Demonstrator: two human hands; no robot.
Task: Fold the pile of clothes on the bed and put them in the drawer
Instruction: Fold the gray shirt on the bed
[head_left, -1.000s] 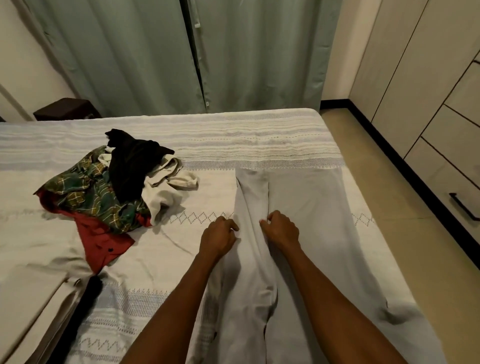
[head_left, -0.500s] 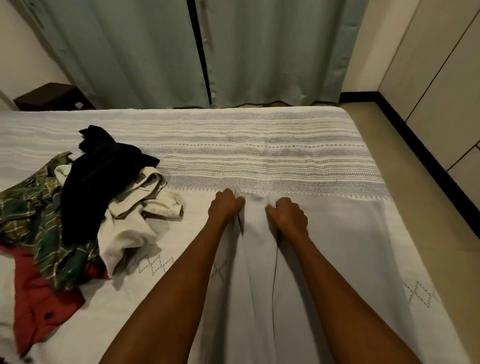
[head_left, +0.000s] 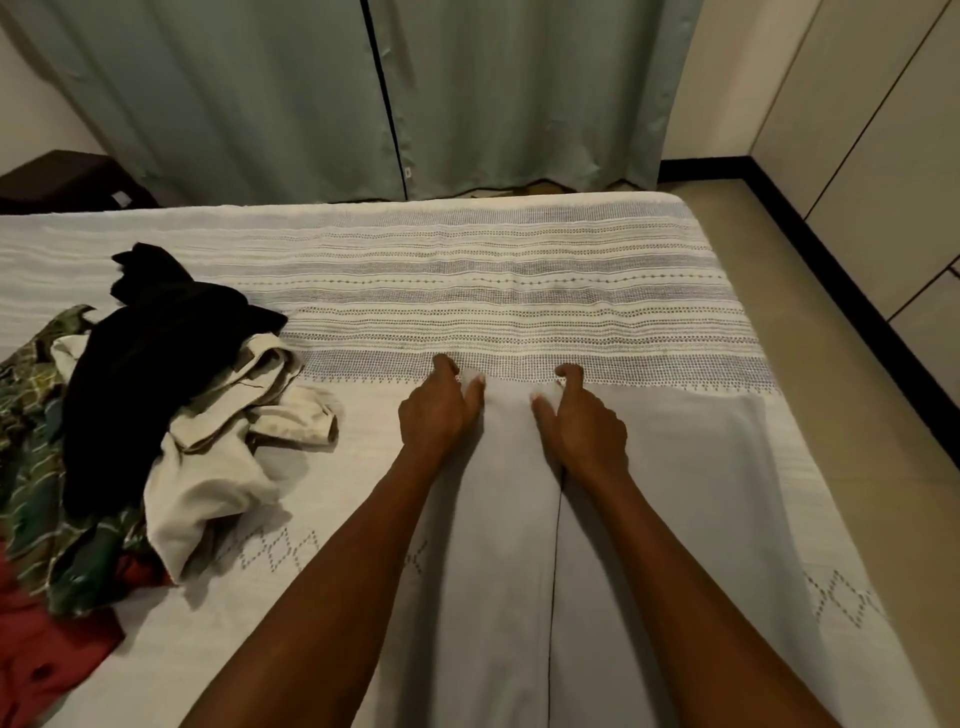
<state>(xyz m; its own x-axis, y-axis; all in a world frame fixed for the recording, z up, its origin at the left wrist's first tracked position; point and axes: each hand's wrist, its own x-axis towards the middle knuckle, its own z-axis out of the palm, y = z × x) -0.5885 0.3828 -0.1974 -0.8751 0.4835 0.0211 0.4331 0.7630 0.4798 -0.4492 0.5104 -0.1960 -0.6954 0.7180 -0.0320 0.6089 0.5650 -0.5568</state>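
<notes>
Your two forearms reach out over the light grey trousers (head_left: 519, 545), which lie flat and lengthwise on the bed (head_left: 519, 291), their legs side by side with a dark seam line running between them. At the far end of the trousers, your left hand (head_left: 439, 410) and right hand (head_left: 579, 421) sit close together but not touching, one on each side of the nearer-left trouser leg. Your left hand's fingers are curled and pinch the hem at that leg's left corner, the thumb lying on top of the cloth. Your right hand pinches the same hem at its right corner, index finger hooked over the edge and thumb pressed on the fabric. To the left of the trousers, well apart from them, lies the pile of clothes (head_left: 156, 415) on the bed: a black garment (head_left: 150, 374) on top, a cream one (head_left: 234, 447) spilling toward the trousers, a green plaid shirt (head_left: 36, 467) beneath, and a red piece (head_left: 36, 660) nearest you at the frame's edge. Beyond the trousers' hem the bedspread shows woven bands, and past the bed hang pale green curtains (head_left: 467, 93). To the right of the trousers, across the floor (head_left: 857, 415), stands a cream wardrobe (head_left: 893, 156).
</notes>
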